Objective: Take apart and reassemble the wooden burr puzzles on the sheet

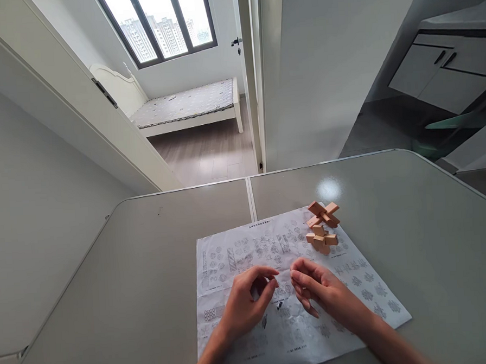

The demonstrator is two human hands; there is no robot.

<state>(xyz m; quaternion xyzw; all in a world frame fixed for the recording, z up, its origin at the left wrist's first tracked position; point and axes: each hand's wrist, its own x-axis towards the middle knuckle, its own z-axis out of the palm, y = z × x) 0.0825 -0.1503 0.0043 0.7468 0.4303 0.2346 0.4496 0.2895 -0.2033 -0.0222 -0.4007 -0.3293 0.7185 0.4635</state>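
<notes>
A large creased paper sheet (pixel 251 344) printed with small grey diagrams lies on the table under both hands. My left hand (pixel 249 298) hovers over its middle, fingers curved and thumb apart from the index finger, with nothing visible between them. Just across a small gap, my right hand (pixel 324 289) has its thumb pressed to the index finger; anything in that pinch is hidden or too small to see. Beyond the right hand, two wooden interlocking puzzles stand on the sheet's far right part: a pale wooden puzzle (pixel 321 240) nearer, a reddish-brown wooden puzzle (pixel 323 214) behind it.
The grey table (pixel 158 273) has a pale rim and a seam (pixel 250 200) running away from me. Two small dark patches show on the sheet between the hands. Past the table are a doorway, a bed (pixel 190 100), a window, and a white cabinet (pixel 444 68) at right.
</notes>
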